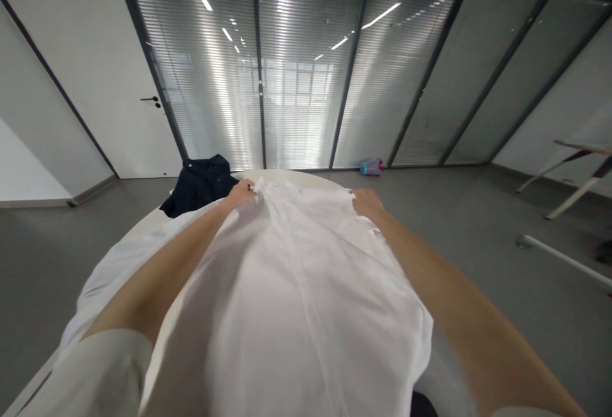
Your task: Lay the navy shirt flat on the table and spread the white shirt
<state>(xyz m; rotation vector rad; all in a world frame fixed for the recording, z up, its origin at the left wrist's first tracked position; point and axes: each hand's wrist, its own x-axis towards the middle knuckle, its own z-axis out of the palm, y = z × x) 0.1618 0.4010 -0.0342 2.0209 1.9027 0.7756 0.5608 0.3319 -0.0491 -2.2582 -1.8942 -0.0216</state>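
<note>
A white shirt (306, 277) stretches from the far part of a round table toward my body, its placket running down the middle. My left hand (241, 194) grips its upper left edge, close to the collar (282, 189). At the upper right edge, my right hand (367, 203) has its fingers closed on the fabric. The fingertips of both hands are partly hidden by cloth. More white fabric (115, 277) lies to the left, beneath my left forearm. Beyond my left hand sits a crumpled dark navy garment (201, 181).
The pale round table (310, 178) shows its far rim. On the floor by the glass wall lies a blue and red item (371, 167). At right are a wooden-legged table (583, 148) and a white bar (564, 257) near the floor. A door (119, 85) stands at left.
</note>
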